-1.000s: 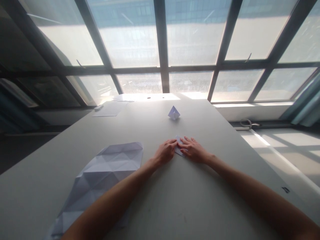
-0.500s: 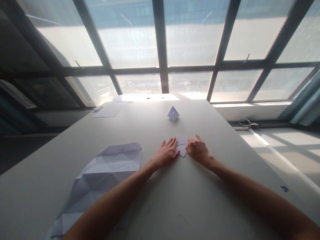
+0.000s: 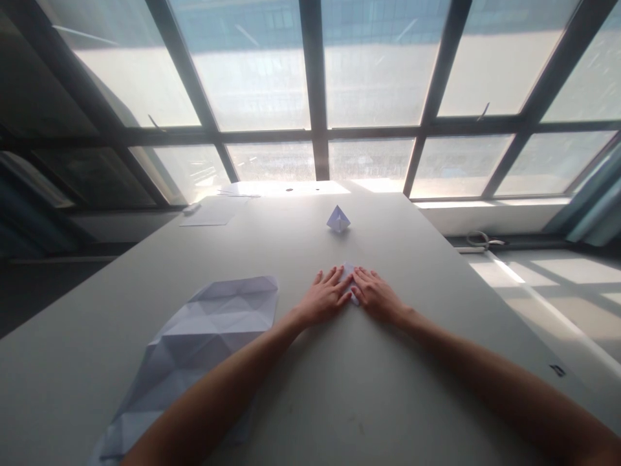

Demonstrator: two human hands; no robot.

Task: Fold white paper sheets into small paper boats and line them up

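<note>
A small folded piece of white paper (image 3: 348, 267) lies on the white table, mostly covered by both hands. My left hand (image 3: 324, 299) rests flat on its left side with the fingers spread. From the right, my right hand (image 3: 377, 296) lies flat over the paper, fingers stretched out, its tips meeting those of the left hand. Just beyond the hands stands a folded paper shape (image 3: 338, 220) with a pointed top. Left of my left forearm spreads a large creased sheet of paper (image 3: 213, 323), partly hidden under the arm.
The long white table (image 3: 412, 401) reaches to the windows. At its far left lie a flat white sheet (image 3: 206, 213) and a small pale object (image 3: 191, 209). A dark mark (image 3: 557, 370) shows near the right edge. Coiled cable (image 3: 478, 239) sits by the wall on the right.
My right hand has opened from curled fingers at the paper's right edge and moved left, now flat over the paper. My left hand stays in place.
</note>
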